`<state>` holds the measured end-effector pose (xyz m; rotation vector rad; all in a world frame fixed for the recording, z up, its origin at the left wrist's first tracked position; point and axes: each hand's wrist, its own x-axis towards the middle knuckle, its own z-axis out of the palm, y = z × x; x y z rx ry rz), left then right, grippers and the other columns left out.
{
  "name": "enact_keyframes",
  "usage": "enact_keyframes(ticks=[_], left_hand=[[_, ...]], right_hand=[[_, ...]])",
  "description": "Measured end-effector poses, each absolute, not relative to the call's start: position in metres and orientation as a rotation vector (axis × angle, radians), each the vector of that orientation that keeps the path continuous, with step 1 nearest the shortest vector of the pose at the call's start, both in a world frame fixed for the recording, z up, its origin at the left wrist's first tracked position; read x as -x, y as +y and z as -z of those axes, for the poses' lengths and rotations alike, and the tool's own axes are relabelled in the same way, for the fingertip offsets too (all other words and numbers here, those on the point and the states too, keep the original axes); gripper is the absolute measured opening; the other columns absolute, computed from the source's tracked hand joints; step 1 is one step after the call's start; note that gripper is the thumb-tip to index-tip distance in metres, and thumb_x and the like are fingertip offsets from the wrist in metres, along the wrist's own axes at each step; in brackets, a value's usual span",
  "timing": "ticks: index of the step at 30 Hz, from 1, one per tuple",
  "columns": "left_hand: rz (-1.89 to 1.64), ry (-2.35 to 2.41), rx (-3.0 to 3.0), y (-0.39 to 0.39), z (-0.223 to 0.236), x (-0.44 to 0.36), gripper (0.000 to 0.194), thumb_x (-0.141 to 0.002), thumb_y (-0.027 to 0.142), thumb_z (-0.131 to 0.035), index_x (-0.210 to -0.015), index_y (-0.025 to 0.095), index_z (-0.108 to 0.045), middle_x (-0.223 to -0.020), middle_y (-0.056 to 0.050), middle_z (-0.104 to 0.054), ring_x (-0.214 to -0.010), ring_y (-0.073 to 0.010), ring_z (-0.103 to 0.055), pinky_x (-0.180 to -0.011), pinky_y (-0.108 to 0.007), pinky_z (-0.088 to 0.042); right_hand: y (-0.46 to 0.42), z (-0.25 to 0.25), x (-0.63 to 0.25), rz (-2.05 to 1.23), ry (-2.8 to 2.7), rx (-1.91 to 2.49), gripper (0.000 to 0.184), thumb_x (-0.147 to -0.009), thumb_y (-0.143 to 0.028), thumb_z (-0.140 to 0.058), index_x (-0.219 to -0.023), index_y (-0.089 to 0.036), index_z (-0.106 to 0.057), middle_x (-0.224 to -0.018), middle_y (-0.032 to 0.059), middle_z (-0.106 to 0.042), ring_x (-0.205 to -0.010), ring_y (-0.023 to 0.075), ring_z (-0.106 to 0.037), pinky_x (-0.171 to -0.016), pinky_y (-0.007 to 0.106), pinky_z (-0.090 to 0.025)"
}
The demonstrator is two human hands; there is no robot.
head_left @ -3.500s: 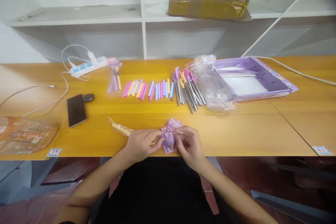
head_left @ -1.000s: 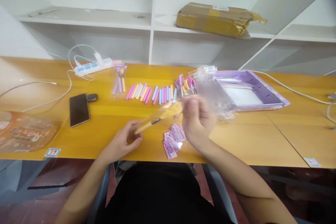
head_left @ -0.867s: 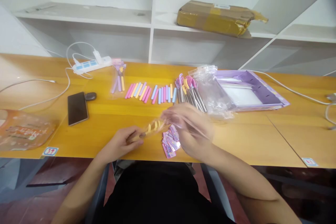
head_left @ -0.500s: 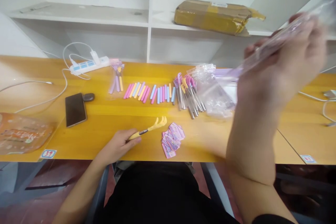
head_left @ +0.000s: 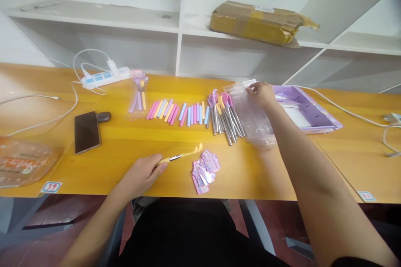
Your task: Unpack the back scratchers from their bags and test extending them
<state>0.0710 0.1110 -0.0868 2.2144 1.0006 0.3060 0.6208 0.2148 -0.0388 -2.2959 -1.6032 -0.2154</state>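
Observation:
My left hand (head_left: 147, 173) is closed around the handle of a yellow back scratcher (head_left: 189, 152), whose claw end points right. Just right of its claw lie several pink and purple printed cards (head_left: 203, 171) in a loose heap. Over a pile of clear plastic bags (head_left: 255, 121), my right hand (head_left: 262, 93) has its bent fingers pinched at the upper edge of a bag. Left of that pile are several back scratchers with bare metal rods (head_left: 230, 121) and coloured claws. A row of pastel handle sleeves (head_left: 191, 113) runs beside them.
A purple tray (head_left: 322, 112) sits behind my right forearm. Farther left are a bagged set of back scratchers (head_left: 138, 96), a phone (head_left: 87, 132), a power strip (head_left: 106, 77) and an orange package (head_left: 25, 160). A taped carton (head_left: 255, 23) rests on the shelf.
My right hand has come down from the raised upper right, where it held clear plastic, to the bag pile. The purple tray is now uncovered. My left hand keeps the back scratcher, its claw turned slightly.

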Motion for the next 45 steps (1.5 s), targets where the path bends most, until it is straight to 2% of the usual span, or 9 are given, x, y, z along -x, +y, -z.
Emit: enact_keyframes(ticks=[3, 7, 9, 12, 17, 21, 25, 40, 45], left_hand=[[-0.328, 1.017, -2.21, 0.112, 0.087, -0.071, 0.045, -0.117, 0.055, -0.037, -0.086, 0.025, -0.049, -0.077, 0.002, -0.057, -0.069, -0.019, -0.058, -0.068, -0.031, -0.037], [-0.353, 1.0, -2.186, 0.109, 0.083, -0.069, 0.044, -0.118, 0.054, -0.036, -0.091, 0.024, -0.055, -0.078, 0.002, -0.059, -0.068, -0.018, -0.059, -0.067, -0.03, -0.04], [-0.341, 0.948, -2.214, 0.103, 0.078, -0.07, 0.044, -0.119, 0.053, -0.035, -0.097, 0.024, -0.059, -0.081, 0.003, -0.061, -0.07, -0.0173, -0.061, -0.068, -0.03, -0.042], [-0.32, 0.733, -2.367, 0.086, 0.069, -0.075, 0.042, -0.121, 0.051, -0.036, -0.106, 0.024, -0.064, -0.088, 0.002, -0.069, -0.077, -0.017, -0.066, -0.072, -0.03, -0.045], [-0.325, 0.299, -2.76, 0.052, 0.066, -0.092, 0.044, -0.122, 0.038, -0.036, -0.091, 0.022, -0.062, -0.08, -0.001, -0.066, -0.071, -0.0193, -0.06, -0.064, -0.035, -0.039], [-0.466, 0.309, -2.915, 0.042, 0.075, -0.101, 0.04, -0.121, 0.03, -0.034, -0.094, 0.021, -0.062, -0.078, -0.001, -0.063, -0.068, -0.0202, -0.058, -0.062, -0.037, -0.037], [-0.597, 0.324, -2.976, 0.042, 0.077, -0.107, 0.038, -0.121, 0.033, -0.037, -0.094, 0.021, -0.06, -0.077, -0.001, -0.065, -0.066, -0.0195, -0.059, -0.063, -0.037, -0.039], [-0.601, 0.331, -3.144, 0.058, 0.055, -0.085, 0.047, -0.121, 0.039, -0.04, -0.081, 0.022, -0.058, -0.065, 0.0, -0.06, -0.06, -0.0184, -0.051, -0.063, -0.037, -0.033], [-0.603, 0.869, -3.073, 0.102, 0.049, -0.022, 0.047, -0.119, 0.044, -0.04, -0.081, 0.024, -0.06, -0.066, -0.002, -0.064, -0.06, -0.0199, -0.054, -0.064, -0.036, -0.033]], right_hand=[[0.204, 0.031, -0.61, 0.375, -1.374, 2.176, 0.033, -0.101, -0.024, -0.058, -0.129, -0.009, -0.069, -0.124, 0.0245, -0.068, -0.123, 0.0357, -0.06, -0.112, 0.052, -0.046], [0.13, 0.02, -0.527, 0.273, -1.591, 1.77, 0.015, -0.099, -0.025, -0.061, -0.112, -0.022, -0.068, -0.111, 0.0117, -0.066, -0.097, 0.0261, -0.065, -0.1, 0.046, -0.054], [0.072, 0.025, -0.461, -0.029, -1.835, 1.518, 0.007, -0.098, -0.029, -0.068, -0.103, -0.025, -0.065, -0.099, 0.0066, -0.067, -0.088, 0.0234, -0.063, -0.084, 0.039, -0.054], [-0.008, 0.048, -0.37, -0.854, -2.016, 1.345, 0.026, -0.098, -0.046, -0.08, -0.1, -0.024, -0.065, -0.091, 0.0021, -0.068, -0.077, 0.0174, -0.06, -0.072, 0.03, -0.049], [-0.054, 0.089, -0.309, -1.312, -1.675, 1.077, 0.049, -0.115, -0.059, -0.05, -0.084, -0.021, -0.058, -0.078, 0.0, -0.055, -0.071, 0.0147, -0.05, -0.068, 0.029, -0.039], [-0.047, 0.093, -0.311, -1.412, -1.395, 1.064, 0.065, -0.11, -0.074, -0.048, -0.071, -0.022, -0.043, -0.068, -0.0033, -0.039, -0.065, 0.0136, -0.038, -0.063, 0.03, -0.032], [-0.043, 0.092, -0.312, -1.445, -1.289, 1.066, 0.067, -0.111, -0.073, -0.046, -0.068, -0.022, -0.036, -0.067, -0.0043, -0.031, -0.063, 0.0123, -0.03, -0.06, 0.03, -0.026], [-0.051, 0.093, -0.319, -1.409, -1.124, 1.019, 0.071, -0.109, -0.069, -0.053, -0.061, -0.022, -0.03, -0.059, -0.0047, -0.026, -0.056, 0.0114, -0.025, -0.057, 0.032, -0.02], [-0.048, 0.085, -0.381, -1.103, -0.88, 1.035, 0.067, -0.105, -0.059, -0.06, -0.057, -0.024, -0.03, -0.054, -0.0049, -0.022, -0.05, 0.0123, -0.022, -0.051, 0.033, -0.019]])
